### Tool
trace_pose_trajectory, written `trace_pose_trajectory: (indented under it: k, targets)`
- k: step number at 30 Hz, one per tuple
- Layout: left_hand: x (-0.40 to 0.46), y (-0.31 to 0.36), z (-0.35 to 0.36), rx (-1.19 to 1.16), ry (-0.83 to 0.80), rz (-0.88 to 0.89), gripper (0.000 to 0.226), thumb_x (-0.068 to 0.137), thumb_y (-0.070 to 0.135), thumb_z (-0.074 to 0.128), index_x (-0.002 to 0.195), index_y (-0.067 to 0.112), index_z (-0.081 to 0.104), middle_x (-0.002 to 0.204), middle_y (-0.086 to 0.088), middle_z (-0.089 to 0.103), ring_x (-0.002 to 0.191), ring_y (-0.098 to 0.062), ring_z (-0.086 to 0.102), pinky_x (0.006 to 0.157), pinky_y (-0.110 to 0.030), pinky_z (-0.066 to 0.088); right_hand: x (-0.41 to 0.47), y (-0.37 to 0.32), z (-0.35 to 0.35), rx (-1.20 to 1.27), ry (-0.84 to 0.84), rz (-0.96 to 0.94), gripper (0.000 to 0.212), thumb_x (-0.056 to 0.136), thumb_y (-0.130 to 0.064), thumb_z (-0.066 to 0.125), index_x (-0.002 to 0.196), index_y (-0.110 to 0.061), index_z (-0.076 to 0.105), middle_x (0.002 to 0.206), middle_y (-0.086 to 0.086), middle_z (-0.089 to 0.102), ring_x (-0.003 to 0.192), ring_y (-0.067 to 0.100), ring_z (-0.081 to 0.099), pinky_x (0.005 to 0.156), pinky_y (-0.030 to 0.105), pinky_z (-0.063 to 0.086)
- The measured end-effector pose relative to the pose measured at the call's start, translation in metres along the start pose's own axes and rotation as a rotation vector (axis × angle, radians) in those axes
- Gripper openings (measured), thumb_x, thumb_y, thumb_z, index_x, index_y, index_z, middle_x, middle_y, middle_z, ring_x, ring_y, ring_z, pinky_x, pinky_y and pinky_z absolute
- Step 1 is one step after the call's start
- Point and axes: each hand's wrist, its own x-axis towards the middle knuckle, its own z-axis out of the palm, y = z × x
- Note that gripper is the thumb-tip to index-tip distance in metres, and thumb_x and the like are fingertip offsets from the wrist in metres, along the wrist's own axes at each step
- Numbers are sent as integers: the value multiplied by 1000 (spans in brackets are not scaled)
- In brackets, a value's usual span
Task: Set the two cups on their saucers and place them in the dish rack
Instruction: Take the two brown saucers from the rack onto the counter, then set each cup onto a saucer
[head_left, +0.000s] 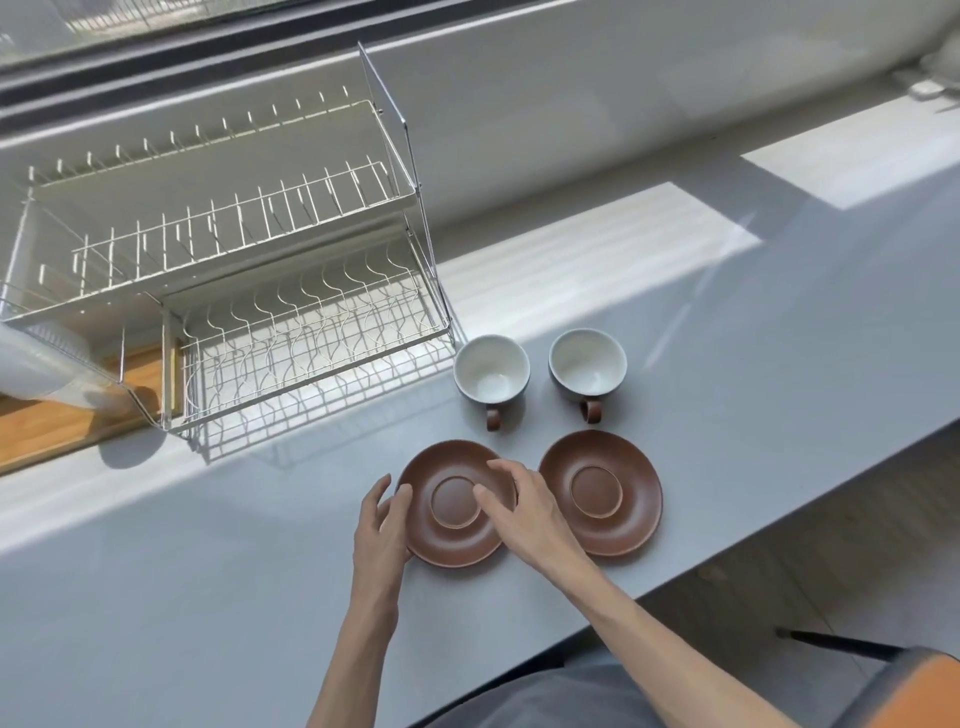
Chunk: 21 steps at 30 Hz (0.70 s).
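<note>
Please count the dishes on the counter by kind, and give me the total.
Cups: 2, one on the left and one on the right
Saucers: 2, one on the left and one on the right
Total: 4

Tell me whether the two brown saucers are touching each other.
Cannot tell. In the head view the right hand lies across the spot where the left saucer and the right saucer come closest, hiding any contact or gap.
</note>
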Motion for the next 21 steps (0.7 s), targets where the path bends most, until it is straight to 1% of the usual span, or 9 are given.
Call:
trace_pose_trajectory:
  k: [4, 7, 9, 12, 14, 16, 18, 20, 21]
  targets:
    - [1, 0, 1, 14, 1, 2, 43, 95, 45, 59, 137, 39, 48, 136, 2, 56, 120, -17, 57, 108, -48, 46, 2, 0, 0, -23, -9, 3, 46, 92, -44, 56, 135, -30, 48, 142, -2, 44, 133, 10, 42, 108, 24, 30]
    - [2, 0, 0, 120, -17, 20, 48, 96, 46, 58, 141, 38, 46, 140, 3, 53, 125, -19, 54, 108, -44, 44, 4, -1, -4, -80, -44, -2, 46, 94, -44, 54, 136, -28, 47, 143, -2, 44, 133, 12, 42, 110, 27, 32]
    - [6, 1, -3, 342, -37, 72, 52, 94, 53, 55, 142, 36, 44, 144, 5, 52, 126, -18, 53, 103, -38, 44, 7, -2, -11, -131, -92, 2, 47, 93, -45, 52, 137, -28, 47, 144, -2, 45, 133, 14, 42, 108, 29, 34]
    - [12, 12, -6, 977, -77, 191, 58, 95, 59, 43, 147, 34, 38, 148, 5, 48, 129, -21, 52, 98, -37, 43, 14, -8, -28, -226, -168, 16, 50, 92, -47, 52, 138, -28, 47, 140, -1, 53, 130, 16, 47, 107, 32, 38]
    - [15, 26, -1, 1253, -92, 260, 58, 97, 59, 37, 149, 33, 34, 146, 4, 49, 128, -22, 52, 94, -37, 44, 17, -14, -44, -303, -209, 10, 51, 92, -48, 51, 139, -28, 47, 136, 1, 56, 127, 17, 50, 105, 34, 40]
    - [16, 42, 9, 1370, -118, 326, 57, 97, 59, 35, 148, 35, 34, 141, 4, 52, 123, -23, 53, 91, -37, 46, 18, -19, -62, -402, -228, -21, 53, 93, -50, 48, 140, -28, 45, 136, 1, 56, 126, 19, 50, 102, 35, 41]
    - [15, 58, 24, 1446, -107, 443, 55, 97, 57, 34, 147, 35, 36, 138, 5, 53, 121, -23, 54, 90, -38, 48, 20, -23, -82, -512, -188, -52, 53, 94, -50, 46, 141, -28, 42, 135, 1, 56, 127, 20, 49, 102, 38, 41]
    - [15, 71, 44, 1472, -25, 654, 55, 96, 55, 34, 143, 29, 47, 135, 0, 58, 119, -27, 58, 87, -40, 49, 23, -25, -101, -651, -88, -82, 52, 95, -48, 44, 144, -29, 38, 142, 0, 50, 131, 23, 47, 102, 42, 42]
    - [16, 76, 56, 1420, 2, 772, 54, 94, 52, 37, 137, 25, 54, 132, -5, 62, 116, -31, 61, 84, -42, 51, 25, -25, -109, -717, -25, -93, 52, 96, -47, 43, 144, -28, 37, 145, 0, 46, 132, 24, 46, 100, 43, 43]
